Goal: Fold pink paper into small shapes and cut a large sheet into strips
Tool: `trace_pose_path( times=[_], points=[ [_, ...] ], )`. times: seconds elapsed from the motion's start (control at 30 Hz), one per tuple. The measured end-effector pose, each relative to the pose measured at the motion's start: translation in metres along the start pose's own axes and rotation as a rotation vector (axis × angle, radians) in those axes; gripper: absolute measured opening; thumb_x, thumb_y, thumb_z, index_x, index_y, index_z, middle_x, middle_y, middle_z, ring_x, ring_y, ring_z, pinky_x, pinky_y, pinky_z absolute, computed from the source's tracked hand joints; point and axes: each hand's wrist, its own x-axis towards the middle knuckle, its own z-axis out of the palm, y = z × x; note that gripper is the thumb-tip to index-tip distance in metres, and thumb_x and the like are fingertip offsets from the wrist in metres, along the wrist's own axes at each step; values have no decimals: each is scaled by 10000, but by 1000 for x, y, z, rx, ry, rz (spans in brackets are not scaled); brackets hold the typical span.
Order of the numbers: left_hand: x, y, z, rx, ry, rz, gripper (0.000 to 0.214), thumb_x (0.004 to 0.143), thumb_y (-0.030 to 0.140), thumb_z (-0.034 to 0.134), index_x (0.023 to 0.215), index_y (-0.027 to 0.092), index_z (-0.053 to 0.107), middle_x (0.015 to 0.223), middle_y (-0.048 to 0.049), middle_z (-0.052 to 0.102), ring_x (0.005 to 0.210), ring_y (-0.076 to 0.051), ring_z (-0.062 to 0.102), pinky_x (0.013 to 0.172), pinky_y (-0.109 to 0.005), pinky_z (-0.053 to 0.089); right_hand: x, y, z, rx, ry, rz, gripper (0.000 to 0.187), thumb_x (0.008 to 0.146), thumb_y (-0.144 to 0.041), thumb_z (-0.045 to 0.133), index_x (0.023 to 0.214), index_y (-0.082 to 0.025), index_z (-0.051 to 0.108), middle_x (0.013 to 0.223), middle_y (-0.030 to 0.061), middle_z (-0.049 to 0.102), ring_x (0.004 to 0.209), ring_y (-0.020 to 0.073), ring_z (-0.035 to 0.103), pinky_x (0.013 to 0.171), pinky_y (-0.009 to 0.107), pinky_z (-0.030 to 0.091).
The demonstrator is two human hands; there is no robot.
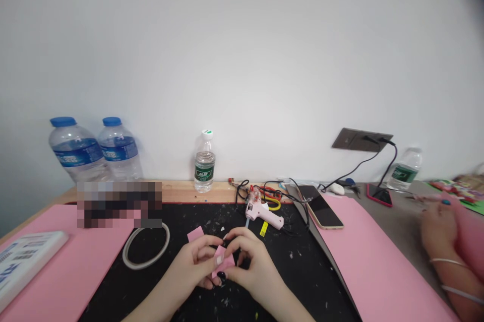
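A small pink piece of paper [228,261] is pinched between the fingers of both my hands, above the black mat [181,292]. My left hand [198,264] has its thumb on the front of the piece. Opposite it, my right hand [252,260] grips the right and lower edges, with its thumb below. A second pink paper piece [195,233] lies on the mat just behind my left hand. Behind my right hand rests a pale pink glue gun [266,215] with a stick poking out.
A tape ring [130,261] lies left on the mat. Pink sheets [372,256] flank it, one under a white box [30,261]. A phone [321,206], cables and a small water bottle [204,166] stand behind. Large bottles [119,153] are back left. Another person's hand [440,231] is at right.
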Motion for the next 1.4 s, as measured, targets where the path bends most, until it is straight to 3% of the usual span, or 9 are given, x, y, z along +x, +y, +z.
trace_pose_path(
  times=[0.37, 0.7, 0.87, 1.07, 1.4],
  points=[
    [-2, -1, 2, 165, -34, 156, 339, 723, 423, 603, 914, 148, 548, 671, -36, 671, 473, -131, 604, 442, -211, 451, 0, 4, 2, -94, -7, -30, 164, 598, -76, 677, 695, -182, 600, 988, 31, 543, 785, 143, 554, 562, 202, 394],
    [-3, 0, -3, -3, -129, 159, 377, 732, 367, 624, 1050, 180, 549, 840, -58, 693, 580, -128, 604, 427, -170, 405, 1, -5, -1, -87, 30, -32, 119, 656, -104, 665, 728, -198, 654, 1006, 40, 558, 787, 151, 563, 589, 227, 411],
    [-7, 5, -3, -49, -144, 87, 390, 711, 351, 654, 1068, 209, 586, 941, -55, 695, 801, -172, 625, 630, -225, 484, 1, -3, -1, -99, 47, -39, 110, 663, -91, 653, 699, -196, 647, 1000, 41, 555, 783, 153, 563, 591, 232, 417],
    [-7, 2, 0, -181, -87, 11, 441, 606, 357, 741, 1004, 196, 643, 978, -70, 699, 964, -236, 603, 822, -328, 475, 0, -1, -1, -105, 55, -41, 115, 725, -81, 589, 667, -178, 609, 1020, 47, 532, 719, 129, 537, 610, 242, 413],
    [-5, 0, 5, -198, -99, 103, 393, 578, 309, 763, 936, 179, 667, 919, -83, 720, 922, -256, 627, 868, -387, 444, -3, 1, 4, -95, 100, -100, 199, 727, 14, 488, 647, -168, 476, 930, 40, 489, 766, 136, 509, 620, 229, 388]
  ],
)
